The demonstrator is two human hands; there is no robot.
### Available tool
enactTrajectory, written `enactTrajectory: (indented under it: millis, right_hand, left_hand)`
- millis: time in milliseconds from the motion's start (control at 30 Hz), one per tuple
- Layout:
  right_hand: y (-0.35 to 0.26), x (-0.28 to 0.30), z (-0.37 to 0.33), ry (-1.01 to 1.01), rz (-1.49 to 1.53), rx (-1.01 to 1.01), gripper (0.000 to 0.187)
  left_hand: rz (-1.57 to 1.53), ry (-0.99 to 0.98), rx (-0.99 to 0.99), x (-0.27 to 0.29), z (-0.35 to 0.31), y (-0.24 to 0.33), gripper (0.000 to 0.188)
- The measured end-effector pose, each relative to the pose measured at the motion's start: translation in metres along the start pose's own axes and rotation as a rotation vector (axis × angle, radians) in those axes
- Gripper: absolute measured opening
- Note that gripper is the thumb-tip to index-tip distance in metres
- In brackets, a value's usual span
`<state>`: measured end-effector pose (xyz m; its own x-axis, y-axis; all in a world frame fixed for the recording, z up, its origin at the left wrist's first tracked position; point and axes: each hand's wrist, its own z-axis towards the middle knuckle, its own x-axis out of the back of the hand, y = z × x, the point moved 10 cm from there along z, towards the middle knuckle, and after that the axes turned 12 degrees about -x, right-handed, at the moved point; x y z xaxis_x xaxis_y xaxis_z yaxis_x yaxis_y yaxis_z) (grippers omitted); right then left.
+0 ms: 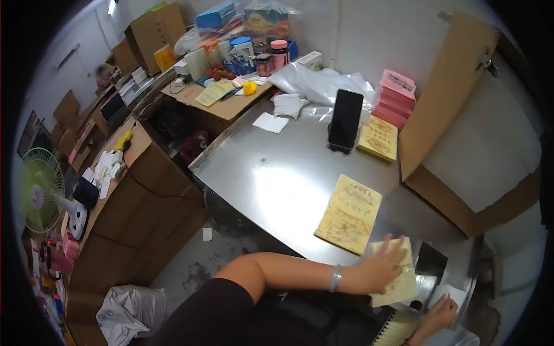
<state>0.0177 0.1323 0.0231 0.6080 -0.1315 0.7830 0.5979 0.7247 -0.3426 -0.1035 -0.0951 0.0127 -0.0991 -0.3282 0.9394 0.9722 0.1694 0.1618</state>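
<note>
Taken from the middle of the head view, the left hand [378, 274] was at half past four, spread open over a yellow packet [404, 285]. At four o'clock from it, the right hand [441, 314] pinched the edge of a white sheet [453, 295]. A second yellow packet [349, 214] lay flat on the metal table [242, 155], at eleven o'clock from the left hand. At twelve from that packet stood a black phone [346, 120], with a yellow stack [378, 139] at four from the phone and a pink stack [395, 99] at two. A green fan [43, 193] stood near nine o'clock, and a white sack [131, 314] sat at half past seven.
</note>
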Motion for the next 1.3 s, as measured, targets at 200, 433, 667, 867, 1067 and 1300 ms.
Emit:
enactTrajectory:
  millis: [200,433,667,867,1067,1300]
  right_hand:
    - [0.021,0.004,0.007,-0.099,0.087,-0.183,0.023]
    - [-0.047,0.056,0.007,0.156,-0.197,0.269,0.025]
    - [-0.166,-0.008,-0.117,-0.379,0.194,0.620,0.036]
    - [-0.107,-0.081,-0.054,-0.328,-0.127,0.460,0.018]
    - [-0.065,-0.079,-0.014,-0.268,0.059,0.040,0.019]
    - [-0.043,0.045,-0.006,0.267,-0.188,0.182,0.029]
  left_hand:
    - [-0.109,-0.181,-0.014,-0.028,0.033,0.000,0.060]
    - [-0.195,0.062,-0.003,-0.038,-0.018,0.015,0.055]
    - [-0.253,0.254,-0.037,-0.006,-0.016,-0.015,0.063]
    - [-0.778,0.192,-0.214,-0.005,-0.001,0.059,0.080]
    - [-0.171,0.437,0.323,0.061,-0.060,-0.061,0.075]
    - [0.358,0.325,0.479,0.052,-0.100,-0.098,0.066]
